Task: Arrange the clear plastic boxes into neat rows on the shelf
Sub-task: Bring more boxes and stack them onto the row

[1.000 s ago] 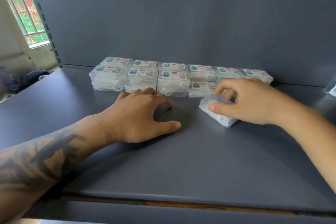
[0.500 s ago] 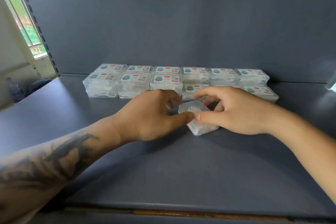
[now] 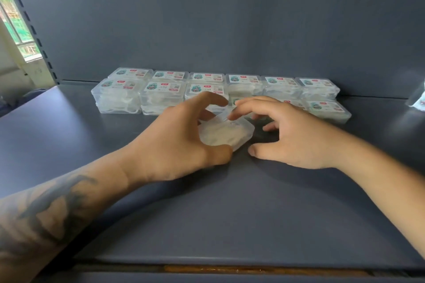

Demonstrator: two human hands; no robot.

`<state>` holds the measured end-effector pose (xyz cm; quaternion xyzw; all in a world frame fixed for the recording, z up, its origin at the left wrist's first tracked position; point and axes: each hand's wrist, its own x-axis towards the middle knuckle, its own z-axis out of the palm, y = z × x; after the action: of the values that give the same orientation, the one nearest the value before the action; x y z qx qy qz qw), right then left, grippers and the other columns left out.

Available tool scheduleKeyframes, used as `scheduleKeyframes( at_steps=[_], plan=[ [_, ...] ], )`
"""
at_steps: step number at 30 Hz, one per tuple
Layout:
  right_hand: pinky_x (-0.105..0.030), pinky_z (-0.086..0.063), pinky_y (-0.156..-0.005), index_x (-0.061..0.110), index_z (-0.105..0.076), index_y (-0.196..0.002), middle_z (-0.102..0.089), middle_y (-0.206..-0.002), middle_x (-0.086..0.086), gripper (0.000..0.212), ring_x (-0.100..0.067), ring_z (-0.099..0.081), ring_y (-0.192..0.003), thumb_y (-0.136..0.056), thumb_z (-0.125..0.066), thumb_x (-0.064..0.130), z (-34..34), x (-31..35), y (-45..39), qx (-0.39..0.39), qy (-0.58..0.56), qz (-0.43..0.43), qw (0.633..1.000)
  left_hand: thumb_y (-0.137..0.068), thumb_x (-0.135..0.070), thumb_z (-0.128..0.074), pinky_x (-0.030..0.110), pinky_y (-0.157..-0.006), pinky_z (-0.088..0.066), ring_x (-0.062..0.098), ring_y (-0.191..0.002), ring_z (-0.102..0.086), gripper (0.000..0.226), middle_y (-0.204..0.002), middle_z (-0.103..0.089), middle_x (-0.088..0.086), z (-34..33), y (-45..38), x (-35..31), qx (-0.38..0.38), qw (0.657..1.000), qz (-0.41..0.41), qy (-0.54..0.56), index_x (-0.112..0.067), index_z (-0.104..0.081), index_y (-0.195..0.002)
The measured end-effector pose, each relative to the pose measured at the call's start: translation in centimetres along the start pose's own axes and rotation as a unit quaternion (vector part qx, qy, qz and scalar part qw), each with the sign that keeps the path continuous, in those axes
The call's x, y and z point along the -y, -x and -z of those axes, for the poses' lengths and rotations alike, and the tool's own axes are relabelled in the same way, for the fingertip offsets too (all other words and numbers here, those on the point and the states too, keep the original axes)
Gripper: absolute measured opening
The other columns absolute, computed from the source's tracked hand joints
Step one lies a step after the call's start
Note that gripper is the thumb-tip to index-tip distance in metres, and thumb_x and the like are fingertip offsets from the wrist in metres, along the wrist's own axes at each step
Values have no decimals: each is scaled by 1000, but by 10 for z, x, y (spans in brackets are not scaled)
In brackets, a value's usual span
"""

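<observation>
A loose clear plastic box lies tilted on the dark grey shelf, in front of the rows. My left hand grips it, thumb at its near edge and fingers arched over its far side. My right hand hovers just right of it with fingers spread; the index fingertip touches the box top and the thumb is off the box. Behind the hands stand rows of labelled clear boxes, stacked two high on the left. A single low box ends the front row on the right.
The shelf's grey back wall rises right behind the rows. A slotted upright post and a window are at the left. Another clear package shows at the right edge. The shelf's front lip is near me.
The loose box has slid left from my right hand into my left hand. My right thumb has come off it and the right fingers have spread.
</observation>
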<state>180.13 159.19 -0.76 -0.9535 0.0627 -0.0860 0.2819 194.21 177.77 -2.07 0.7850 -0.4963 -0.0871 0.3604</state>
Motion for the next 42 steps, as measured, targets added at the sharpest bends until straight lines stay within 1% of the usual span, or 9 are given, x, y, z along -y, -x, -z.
scheduleKeyframes(
  at_steps=[4,9,11,14,19,25,32,37,42],
  plan=[
    [-45,-53,-102,41,-67,-119,-61,-132,23,46,-5,-57,-126,-84,-83,16,2,-4,1,-15,-101,28,994,-60,-34,-80,33,-76,-55,23,-90,-71,62,-106,-76,5,11,-1,4,24,980,-12,195,-31,-60,-118],
    [-53,-55,-95,43,-65,-120,-69,-120,11,35,-26,-68,-101,-86,-72,40,2,-4,3,-35,-154,42,986,-76,-28,-71,45,-76,-48,28,-82,-71,33,-94,-74,12,15,-7,6,-28,960,-6,278,-8,-69,-102],
    [-54,-55,-92,43,-65,-122,-70,-111,9,34,-30,-67,-98,-89,-67,48,2,-5,3,-43,-162,39,985,-84,-33,-67,47,-76,-48,36,-82,-72,35,-92,-74,16,14,-8,5,-23,953,3,302,-1,-69,-100],
    [-43,-58,-88,37,-64,-121,-71,-98,4,31,-21,-70,-94,-95,-63,55,1,-5,2,-58,-160,30,985,-96,-46,-58,43,-69,-50,39,-76,-71,51,-99,-75,19,14,-6,3,-11,948,8,318,2,-69,-108],
    [-39,-60,-82,27,-65,-119,-73,-91,-4,31,-18,-70,-84,-93,-63,44,-1,-1,0,-71,-189,24,979,-98,-57,-51,40,-65,-49,39,-71,-67,55,-103,-76,20,15,-6,0,4,934,28,357,-9,-71,-116],
    [-44,-62,-80,26,-67,-117,-74,-91,-8,33,-19,-70,-78,-89,-61,43,0,-1,-1,-92,-222,7,971,-93,-34,-70,38,-62,-53,34,-72,-70,41,-98,-76,16,16,-7,2,-31,941,6,336,0,-61,-113],
    [-49,-61,-83,27,-61,-124,-71,-84,-1,45,-19,-68,-78,-80,-72,26,2,-2,2,-75,-257,3,964,-91,-32,-72,37,-62,-52,28,-77,-69,42,-98,-76,15,16,-8,3,-48,945,0,324,1,-64,-116],
    [-48,-61,-82,16,-59,-124,-67,-93,-14,49,-22,-66,-77,-78,-75,21,2,-2,-1,-109,-359,-27,926,-89,-32,-66,38,-66,-53,27,-80,-73,41,-99,-77,13,16,-9,4,-62,949,-11,310,0,-66,-113],
    [-42,-58,-75,13,-60,-108,-69,-99,-20,36,-26,-64,-84,-77,-78,17,3,-2,-3,-136,-464,-35,875,-82,-26,-73,43,-74,-51,32,-85,-74,37,-94,-78,14,15,-8,2,-52,955,-20,291,1,-67,-106]
  ],
)
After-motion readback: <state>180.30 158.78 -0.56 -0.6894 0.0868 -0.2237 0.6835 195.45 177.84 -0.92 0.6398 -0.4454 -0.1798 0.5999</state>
